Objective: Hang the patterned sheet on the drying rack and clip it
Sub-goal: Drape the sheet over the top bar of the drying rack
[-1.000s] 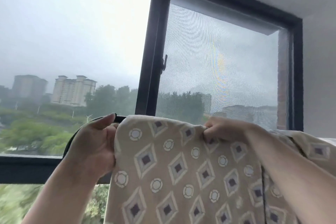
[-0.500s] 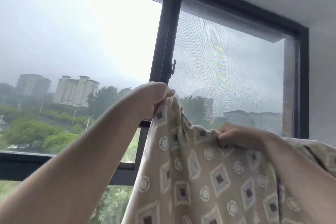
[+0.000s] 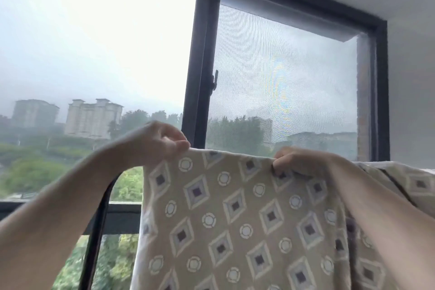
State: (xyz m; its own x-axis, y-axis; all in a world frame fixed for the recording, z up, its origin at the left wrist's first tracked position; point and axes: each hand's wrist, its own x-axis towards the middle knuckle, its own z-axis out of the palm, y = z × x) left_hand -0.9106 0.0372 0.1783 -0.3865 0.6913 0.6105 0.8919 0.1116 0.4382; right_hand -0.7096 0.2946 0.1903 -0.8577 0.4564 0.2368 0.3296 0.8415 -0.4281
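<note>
L hand (image 3: 162, 142) lowered; sheet (image 3: 235, 214) edge taut btwn it & R hand (image 3: 300, 160), both fingers (image 3: 181, 146) pinching.

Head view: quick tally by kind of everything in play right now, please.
hands: 2, left hand and right hand, both pinching the sheet's top edge
patterned sheet: 1
drying rack bar: 1, dark and curved
Total: 4

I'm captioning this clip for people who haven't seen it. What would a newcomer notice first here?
The beige sheet with diamonds and circles fills the lower middle, its top edge pinched by the left hand and the right hand. Behind it a dark window frame stands upright, with pale towers at left. A dark rack bar curves down at lower left.
</note>
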